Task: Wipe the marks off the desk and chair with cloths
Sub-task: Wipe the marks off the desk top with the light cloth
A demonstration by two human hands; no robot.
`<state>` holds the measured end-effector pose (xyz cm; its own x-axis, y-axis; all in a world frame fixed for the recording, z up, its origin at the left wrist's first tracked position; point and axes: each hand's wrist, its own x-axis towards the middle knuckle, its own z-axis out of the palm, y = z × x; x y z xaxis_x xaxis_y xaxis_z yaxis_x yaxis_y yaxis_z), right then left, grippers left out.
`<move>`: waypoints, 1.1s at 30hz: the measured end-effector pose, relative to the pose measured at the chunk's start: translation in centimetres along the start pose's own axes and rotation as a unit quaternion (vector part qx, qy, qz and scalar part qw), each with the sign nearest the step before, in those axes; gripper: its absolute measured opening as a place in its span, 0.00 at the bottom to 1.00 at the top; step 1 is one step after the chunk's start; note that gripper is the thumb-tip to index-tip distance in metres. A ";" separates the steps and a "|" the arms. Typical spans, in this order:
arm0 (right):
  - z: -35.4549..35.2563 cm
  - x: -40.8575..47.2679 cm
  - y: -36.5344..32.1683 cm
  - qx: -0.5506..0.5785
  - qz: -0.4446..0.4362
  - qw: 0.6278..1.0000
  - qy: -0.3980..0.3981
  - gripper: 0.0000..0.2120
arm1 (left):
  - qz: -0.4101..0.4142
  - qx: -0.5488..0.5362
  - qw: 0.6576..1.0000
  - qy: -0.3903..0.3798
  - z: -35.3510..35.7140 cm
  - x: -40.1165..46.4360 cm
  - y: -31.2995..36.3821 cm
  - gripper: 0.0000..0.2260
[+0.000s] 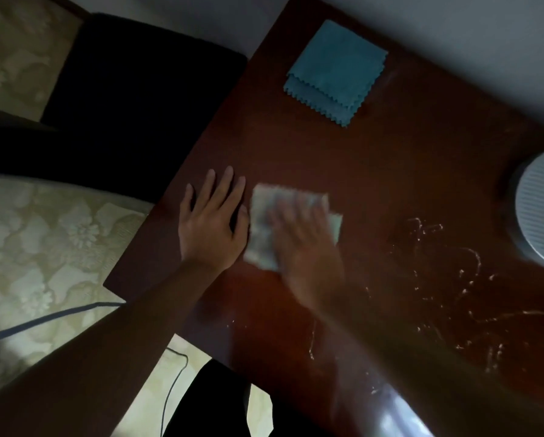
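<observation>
Lying far left, patterned cream floor (43, 247) with a dark cable (53, 320) running across it. Dark chair (132, 99) sitting upper left, just beside the bench edge. Dark reddish wooden bench (359, 159) filling the middle and right.

Left hand (212, 222) resting flat on the bench near its left edge, fingers (223, 184) straight and spread, gripping nothing. Pale cloth (264, 216) lying just right of it, touching or almost touching the thumb side. Right hand (305, 238) pressing down on top of that cloth, motion-blurred; its fingers looking extended over the fabric, but blur is making the exact pose hard to tell.

Folded teal cloth (336, 70) with zigzag edges lying untouched at the far side of the bench, well apart from both hands. Whitish scribbled marks (453, 294) covering the bench to the right of the right forearm. White ribbed round object (541, 212) sitting at the right edge, partly cut off.
</observation>
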<state>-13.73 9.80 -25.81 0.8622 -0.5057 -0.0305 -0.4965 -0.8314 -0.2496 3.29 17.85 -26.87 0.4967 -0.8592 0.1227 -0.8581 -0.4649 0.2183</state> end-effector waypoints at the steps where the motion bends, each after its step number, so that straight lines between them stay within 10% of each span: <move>1: 0.1 -1.5 -1.2 0.010 -0.032 0.999 -0.016 0.23 | 0.013 -0.007 1.000 -0.013 -0.3 -0.1 -0.4 0.21; 8: -0.5 7.0 2.7 -0.025 0.117 0.993 0.014 0.24 | -0.026 -0.016 0.999 -0.038 -2.8 -4.4 -5.4 0.22; 16: 1.9 -0.6 -5.2 -0.056 -0.115 0.991 -0.025 0.26 | -0.049 0.004 0.999 -0.024 -2.0 -6.8 -5.7 0.23; 21: 0.0 7.9 1.0 -0.055 0.147 0.987 0.015 0.24 | -0.046 -0.008 0.999 0.005 -1.8 -6.7 -6.1 0.21; 28: 2.6 -4.9 -9.9 -0.032 -0.033 0.999 -0.019 0.22 | -0.038 0.005 0.999 0.009 -2.0 -6.7 -6.2 0.21; 33: 1.2 0.5 -4.9 -0.049 0.154 0.987 0.002 0.24 | -0.039 -0.010 0.999 0.029 -1.8 -6.8 -6.5 0.20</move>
<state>-10.74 13.88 -25.74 0.6684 -0.7387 -0.0874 -0.7426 -0.6560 -0.1348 5.69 27.09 -27.36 0.5688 -0.8067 0.1603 -0.8141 -0.5246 0.2489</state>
